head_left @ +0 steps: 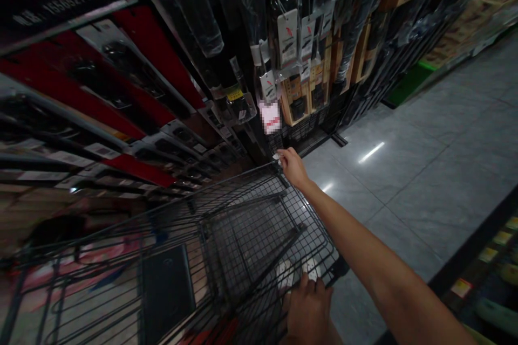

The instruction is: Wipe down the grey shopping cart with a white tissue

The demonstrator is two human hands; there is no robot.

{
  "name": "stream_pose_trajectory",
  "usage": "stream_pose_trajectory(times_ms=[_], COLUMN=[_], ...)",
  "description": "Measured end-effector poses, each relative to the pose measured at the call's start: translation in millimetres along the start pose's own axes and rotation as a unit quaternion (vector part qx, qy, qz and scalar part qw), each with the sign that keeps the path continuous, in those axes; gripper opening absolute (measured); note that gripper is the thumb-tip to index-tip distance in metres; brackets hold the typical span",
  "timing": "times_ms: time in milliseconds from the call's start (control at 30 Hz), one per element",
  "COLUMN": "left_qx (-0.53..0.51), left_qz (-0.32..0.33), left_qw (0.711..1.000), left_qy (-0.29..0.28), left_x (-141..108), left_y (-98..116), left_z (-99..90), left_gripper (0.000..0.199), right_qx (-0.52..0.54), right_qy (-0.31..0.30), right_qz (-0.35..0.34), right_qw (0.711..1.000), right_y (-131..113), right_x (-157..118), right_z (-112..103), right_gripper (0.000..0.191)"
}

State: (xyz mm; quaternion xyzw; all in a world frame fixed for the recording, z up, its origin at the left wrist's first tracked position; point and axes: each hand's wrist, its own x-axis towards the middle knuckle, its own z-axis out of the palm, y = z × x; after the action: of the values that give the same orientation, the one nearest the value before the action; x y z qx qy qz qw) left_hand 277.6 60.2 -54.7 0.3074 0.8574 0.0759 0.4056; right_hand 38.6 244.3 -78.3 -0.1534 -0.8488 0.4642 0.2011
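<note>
My right hand (292,166) reaches out from the lower right to the far corner of a dark wire shopping cart (259,237). Its thumb and fingers pinch a small white piece (277,157), too small to name, just above the cart rim. At the bottom, my left hand (309,304) lies over the near edge of the cart with its fingers bent; its underside is hidden. Just beyond my right hand hang packaged goods with white tags (288,38) and a wooden-framed pack (297,99).
A red-backed display (149,43) of packaged dark tools fills the left. A flat black panel (168,291) is in the cart. White shoes (285,272) show through the wires. Grey tiled floor (424,161) lies right, with a green-edged shelf (413,83) and another shelf (489,259).
</note>
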Motion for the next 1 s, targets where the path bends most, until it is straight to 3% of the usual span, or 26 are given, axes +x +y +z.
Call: stream_pose_trajectory(times_ms=[133,233,300,367,500,600,700,833,1000], left_qx=[-0.038,-0.133,-0.157,-0.099,-0.032,0.032,0.094,0.156,0.2], left_qz=[0.003,-0.003,0.013,0.02,-0.003,-0.003,0.008,0.012,0.007], left_qw=[0.999,0.982,0.959,0.934,0.911,0.907,0.916,0.926,0.933], left_qy=[0.036,0.13,0.237,0.344,0.412,0.421,0.389,0.343,0.299], left_x=[-3,7,24,48,94,114,125,136,144], left_y=[-1,-5,-12,-22,-50,-72,-88,-97,-101], left_z=[-0.1,-20.3,-50.6,-90.4,-163.8,-190.1,-195.8,-197.1,-203.2], left_gripper=[0.03,0.034,0.039,0.04,0.041,0.051,0.061,0.076,0.087], right_qx=[-0.017,-0.024,-0.025,-0.023,-0.014,-0.006,-0.003,-0.014,-0.044], right_qy=[-0.035,-0.05,-0.053,-0.051,-0.04,-0.021,0.015,0.05,0.041], right_qz=[-0.008,-0.02,-0.027,-0.031,-0.03,-0.024,-0.007,0.016,0.019], right_qw=[0.999,0.998,0.998,0.998,0.999,0.999,1.0,0.999,0.998], right_y=[6,9,9,8,5,4,6,11,10], right_x=[3,-13,-29,-48,-82,-93,-86,-57,-14], right_z=[-6,-21,-31,-39,-48,-50,-46,-32,-7], right_gripper=[0.027,0.025,0.026,0.028,0.029,0.029,0.029,0.029,0.03])
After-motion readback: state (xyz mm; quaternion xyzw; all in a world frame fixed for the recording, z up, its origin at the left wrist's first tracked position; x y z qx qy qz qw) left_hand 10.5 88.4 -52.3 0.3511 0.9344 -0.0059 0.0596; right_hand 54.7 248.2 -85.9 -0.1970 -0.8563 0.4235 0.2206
